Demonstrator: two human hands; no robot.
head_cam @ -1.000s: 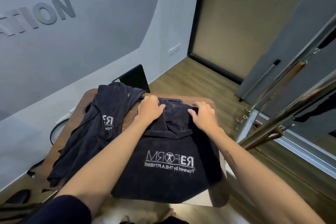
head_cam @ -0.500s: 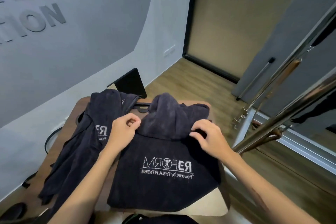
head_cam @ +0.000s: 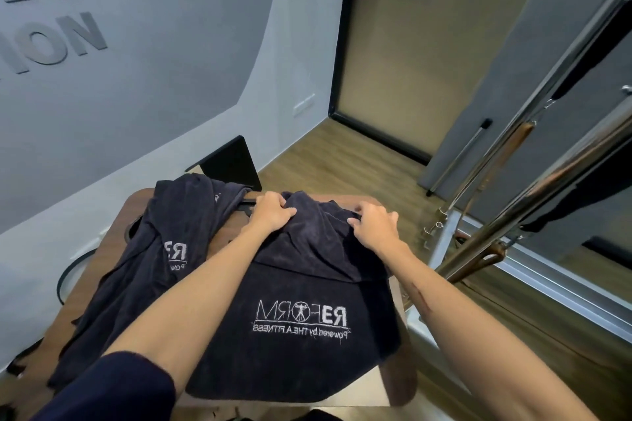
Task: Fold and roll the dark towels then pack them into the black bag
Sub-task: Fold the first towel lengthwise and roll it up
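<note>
A dark towel (head_cam: 301, 345) with white embroidered lettering lies spread on the wooden table (head_cam: 102, 270), its far part bunched into a loose fold. My left hand (head_cam: 270, 214) grips that bunched far edge on the left. My right hand (head_cam: 374, 227) grips the same fold on the right. A second dark towel (head_cam: 150, 260) lies crumpled on the table's left side, hanging toward the near left. A black bag-like shape (head_cam: 231, 164) stands just beyond the table's far edge; only its top shows.
A grey wall with raised letters runs along the left. Chrome bars (head_cam: 533, 161) of an exercise frame slant across the right, close to my right forearm. Wooden floor (head_cam: 342, 167) stretches beyond the table. A dark cable loop (head_cam: 66, 277) hangs left of the table.
Half a second ago my hands had lifted the towel's far fold up and toward me. Now both have pushed forward and down again, pressing the bunched fold at the far end.
</note>
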